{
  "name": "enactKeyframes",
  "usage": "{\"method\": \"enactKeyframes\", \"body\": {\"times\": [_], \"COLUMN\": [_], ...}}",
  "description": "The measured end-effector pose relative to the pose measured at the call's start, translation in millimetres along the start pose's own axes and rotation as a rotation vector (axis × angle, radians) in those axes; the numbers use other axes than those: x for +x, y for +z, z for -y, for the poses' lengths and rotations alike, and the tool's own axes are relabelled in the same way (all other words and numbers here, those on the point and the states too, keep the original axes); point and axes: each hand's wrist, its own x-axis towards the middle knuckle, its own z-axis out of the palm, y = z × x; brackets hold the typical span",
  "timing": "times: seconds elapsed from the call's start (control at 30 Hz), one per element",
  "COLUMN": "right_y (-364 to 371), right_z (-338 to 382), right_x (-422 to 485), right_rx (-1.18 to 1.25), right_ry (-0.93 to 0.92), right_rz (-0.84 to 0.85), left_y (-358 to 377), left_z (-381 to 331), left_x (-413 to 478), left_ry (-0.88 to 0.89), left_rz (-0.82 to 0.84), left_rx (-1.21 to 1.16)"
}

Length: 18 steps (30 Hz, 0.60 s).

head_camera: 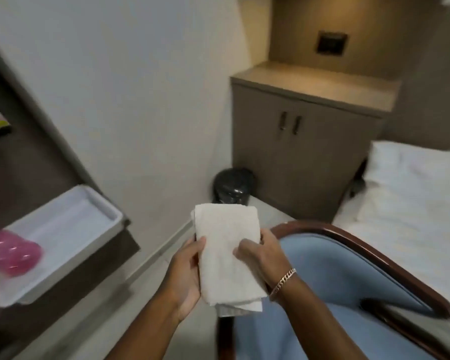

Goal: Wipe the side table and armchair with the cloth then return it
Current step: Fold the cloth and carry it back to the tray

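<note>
A: Where is the cloth (227,253)?

B: At lower centre of the frame, folded into a long white pad and held up in the air. The left hand (186,272) grips its left edge, thumb on top. The right hand (260,255) grips its right edge, fingers curled over the front, with a chain bracelet (283,280) on the wrist.

A: What lies around it?

B: The armchair (348,281) fills the lower right, blue padding inside a dark wooden rim, just beside the right hand. Behind it, at right, is a bed (411,203) in white. A brown cabinet (304,141) stands at upper right against the wall, with a black bin (231,188) at its foot, directly above the cloth in the frame.

A: And on the left?

B: A white tray (70,229) on a dark shelf, with something pink (11,252) and blurred on it.

A: Any free room?

B: A strip of pale floor (151,266) runs between the shelf edge and the chair, under the left forearm.
</note>
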Motion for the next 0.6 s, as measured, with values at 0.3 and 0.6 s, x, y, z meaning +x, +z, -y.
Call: {"method": "enactKeyframes", "body": {"times": [0.3, 0.6], "right_y": [293.1, 387.5], "right_z": [39.4, -14.9], "right_x": [121.1, 179.9], "right_rx": [-0.201, -0.695], "right_ry": [-0.056, -0.234], "right_rz": [0.300, 0.108], "left_y": [-233.5, -318.5], "left_z": [-155.4, -151.2], "left_x": [31.1, 91.6], "left_ry": [0.301, -0.017], "left_rz": [-0.562, -0.710], "left_rx": [-0.214, 0.075]}}
